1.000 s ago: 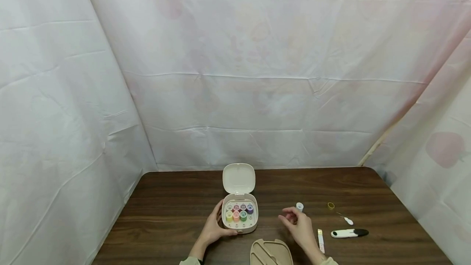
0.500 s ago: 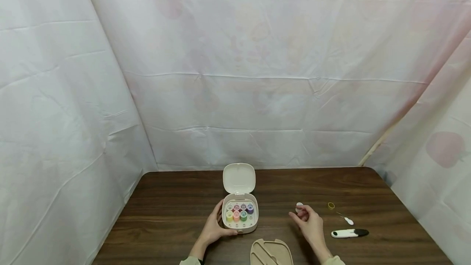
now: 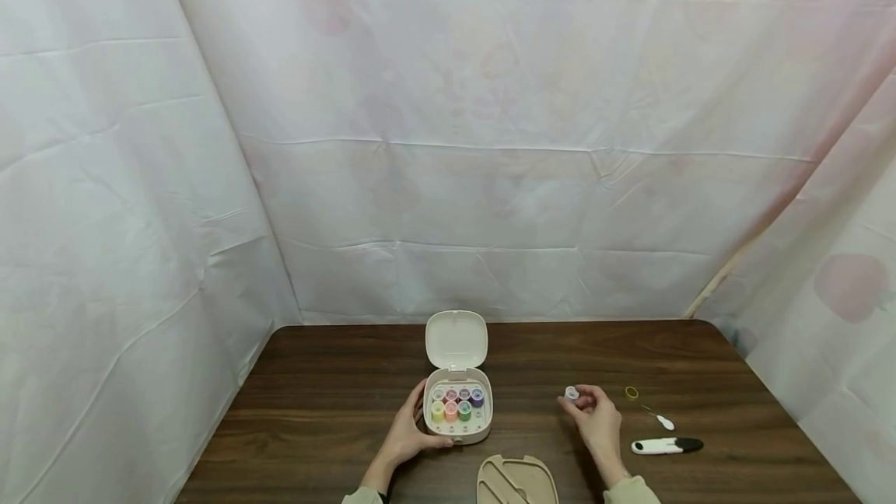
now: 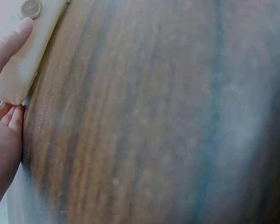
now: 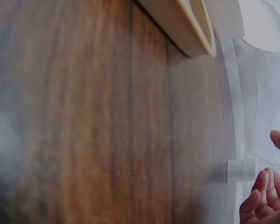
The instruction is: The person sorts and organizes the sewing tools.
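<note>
1 beige tray (image 3: 533,481) nearest. 1 wht/blk tool (image 3: 658,446) to its R. L hand (image 3: 404,435) grips 1 open box (image 3: 477,434) w/ 7 spools (image 3: 451,411); R hand (image 3: 599,428), thumb & fingers apart, at 1 wht spool (image 3: 571,393), contact unclear. 1 wht threader (image 3: 666,423), 1 yel. ring (image 3: 631,393) past tool. Dk brn wood tabletop (image 3: 336,379); pale sheets (image 3: 448,138) behind & both sides.

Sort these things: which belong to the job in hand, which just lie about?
Seemingly in use: open case; colored spools; white spool by the right hand.

Apparently lying about: beige tray; black-and-white tool; yellow ring; small white piece.
</note>
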`<state>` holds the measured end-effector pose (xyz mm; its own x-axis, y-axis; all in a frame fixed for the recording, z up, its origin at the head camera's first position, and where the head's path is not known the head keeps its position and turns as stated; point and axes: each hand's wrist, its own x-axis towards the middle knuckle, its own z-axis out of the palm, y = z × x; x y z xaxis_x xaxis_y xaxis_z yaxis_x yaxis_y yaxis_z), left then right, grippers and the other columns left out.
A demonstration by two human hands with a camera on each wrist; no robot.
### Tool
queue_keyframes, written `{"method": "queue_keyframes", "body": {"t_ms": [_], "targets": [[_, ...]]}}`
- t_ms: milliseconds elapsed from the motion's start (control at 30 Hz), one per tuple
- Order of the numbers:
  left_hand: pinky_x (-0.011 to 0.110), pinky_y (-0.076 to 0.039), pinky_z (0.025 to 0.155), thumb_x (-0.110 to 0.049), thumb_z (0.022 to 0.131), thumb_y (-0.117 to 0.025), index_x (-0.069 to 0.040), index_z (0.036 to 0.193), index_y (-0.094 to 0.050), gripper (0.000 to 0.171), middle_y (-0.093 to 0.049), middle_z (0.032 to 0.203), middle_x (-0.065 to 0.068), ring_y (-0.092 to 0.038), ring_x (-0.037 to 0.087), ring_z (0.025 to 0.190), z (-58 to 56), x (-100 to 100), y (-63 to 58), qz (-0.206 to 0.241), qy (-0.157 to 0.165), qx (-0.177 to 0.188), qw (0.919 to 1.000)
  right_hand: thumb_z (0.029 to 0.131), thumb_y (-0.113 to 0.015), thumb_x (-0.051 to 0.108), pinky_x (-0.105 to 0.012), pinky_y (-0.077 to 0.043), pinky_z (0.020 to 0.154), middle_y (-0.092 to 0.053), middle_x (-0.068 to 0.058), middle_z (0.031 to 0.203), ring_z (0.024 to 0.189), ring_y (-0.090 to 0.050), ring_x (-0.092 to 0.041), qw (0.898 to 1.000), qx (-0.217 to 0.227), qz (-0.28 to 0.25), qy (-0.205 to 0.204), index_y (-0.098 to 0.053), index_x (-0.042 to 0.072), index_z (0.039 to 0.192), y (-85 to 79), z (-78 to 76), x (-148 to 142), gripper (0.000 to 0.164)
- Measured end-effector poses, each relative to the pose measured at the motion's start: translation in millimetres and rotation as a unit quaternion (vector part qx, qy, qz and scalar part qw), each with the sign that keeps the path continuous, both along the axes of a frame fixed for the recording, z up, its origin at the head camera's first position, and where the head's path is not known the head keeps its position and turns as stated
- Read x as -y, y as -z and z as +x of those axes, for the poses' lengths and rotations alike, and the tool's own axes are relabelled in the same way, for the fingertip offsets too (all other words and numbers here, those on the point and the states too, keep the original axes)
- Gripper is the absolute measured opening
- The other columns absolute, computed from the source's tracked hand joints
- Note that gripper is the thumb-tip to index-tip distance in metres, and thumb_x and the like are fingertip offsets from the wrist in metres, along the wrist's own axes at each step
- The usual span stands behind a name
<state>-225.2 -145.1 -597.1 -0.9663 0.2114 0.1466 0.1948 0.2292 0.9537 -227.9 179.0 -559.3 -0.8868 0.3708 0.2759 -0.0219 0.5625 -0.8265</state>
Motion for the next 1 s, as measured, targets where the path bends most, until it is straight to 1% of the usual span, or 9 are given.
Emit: {"method": "queue_keyframes", "body": {"t_ms": [200, 400, 500, 700, 767, 867, 900, 1000], "targets": [[0.043, -0.026, 0.102, -0.022, 0.053, -0.085, -0.002, 0.140, -0.017, 0.112, -0.028, 0.138, 0.020, -0.027, 0.032, 0.127, -0.1, -1, 1.2, -0.003, 0.000, -0.001, 1.0000, 0.063, -0.080, 0.014, -0.022, -0.035, 0.044, -0.058, -0.001, 0.061, 0.048, -0.043, -0.003, 1.000, 0.015, 0.000, 0.018, -0.063, -0.002, 0.087, 5.4, -4.5, -5, 0.034], [0.044, -0.027, 0.102, -0.022, 0.053, -0.085, -0.001, 0.140, -0.017, 0.112, -0.028, 0.138, 0.020, -0.026, 0.032, 0.127, -0.6, -1, 2.3, -0.004, 0.000, 0.000, 1.0000, 0.062, -0.080, 0.015, -0.023, -0.034, 0.043, -0.056, -0.001, 0.059, 0.049, -0.044, -0.006, 0.999, 0.019, 0.001, 0.028, -0.063, -0.002, 0.084, 12.4, -8.4, -10, 0.033], [0.044, -0.027, 0.102, -0.022, 0.053, -0.085, -0.001, 0.140, -0.017, 0.112, -0.028, 0.138, 0.020, -0.026, 0.032, 0.127, -1.0, -1, 2.3, -0.003, 0.000, -0.001, 1.0000, 0.062, -0.080, 0.014, -0.023, -0.034, 0.043, -0.056, 0.000, 0.058, 0.049, -0.044, -0.006, 0.999, 0.020, 0.001, 0.035, -0.064, -0.001, 0.083, 13.8, -9.9, -10, 0.030], [0.044, -0.026, 0.102, -0.022, 0.054, -0.085, -0.001, 0.140, -0.017, 0.112, -0.028, 0.139, 0.020, -0.026, 0.033, 0.127, -0.9, -2, 2.0, -0.001, 0.001, -0.002, 1.0000, 0.062, -0.081, 0.014, -0.023, -0.034, 0.044, -0.056, 0.000, 0.058, 0.049, -0.043, -0.005, 0.999, 0.023, -0.001, 0.034, -0.066, 0.000, 0.081, 14.3, -10.9, -11, 0.029], [0.044, -0.026, 0.102, -0.022, 0.054, -0.085, -0.001, 0.140, -0.017, 0.112, -0.028, 0.139, 0.020, -0.026, 0.032, 0.127, -0.8, -2, 2.0, -0.001, 0.002, -0.002, 1.0000, 0.061, -0.081, 0.014, -0.023, -0.034, 0.044, -0.056, 0.000, 0.058, 0.049, -0.043, -0.005, 0.999, 0.019, -0.006, 0.032, -0.066, 0.001, 0.081, 15.5, -11.1, -12, 0.028], [0.044, -0.026, 0.102, -0.022, 0.054, -0.085, -0.001, 0.140, -0.017, 0.112, -0.028, 0.139, 0.020, -0.026, 0.032, 0.127, -0.9, -2, 1.8, 0.001, 0.002, -0.005, 1.0000, 0.060, -0.080, 0.014, -0.024, -0.034, 0.043, -0.055, 0.001, 0.056, 0.049, -0.044, -0.006, 0.999, -0.001, -0.017, 0.029, -0.066, 0.002, 0.078, 17.2, -10.6, -12, 0.026], [0.044, -0.026, 0.102, -0.022, 0.054, -0.085, 0.000, 0.140, -0.017, 0.112, -0.028, 0.139, 0.020, -0.026, 0.032, 0.127, -1.0, -2, 1.8, 0.001, 0.003, -0.007, 1.0000, 0.059, -0.081, 0.015, -0.023, -0.032, 0.042, -0.054, 0.002, 0.055, 0.048, -0.043, -0.006, 0.999, -0.015, -0.023, 0.026, -0.065, 0.002, 0.076, 17.3, -9.7, -12, 0.026], [0.043, -0.026, 0.102, -0.021, 0.053, -0.085, 0.000, 0.140, -0.017, 0.112, -0.028, 0.139, 0.020, -0.026, 0.032, 0.127, -1.1, -2, 1.6, 0.004, 0.004, -0.010, 0.9999, 0.059, -0.080, 0.015, -0.024, -0.030, 0.041, -0.052, 0.003, 0.053, 0.048, -0.042, -0.006, 0.999, -0.030, -0.029, 0.024, -0.065, 0.002, 0.074, 17.4, -9.1, -12, 0.025]]}}
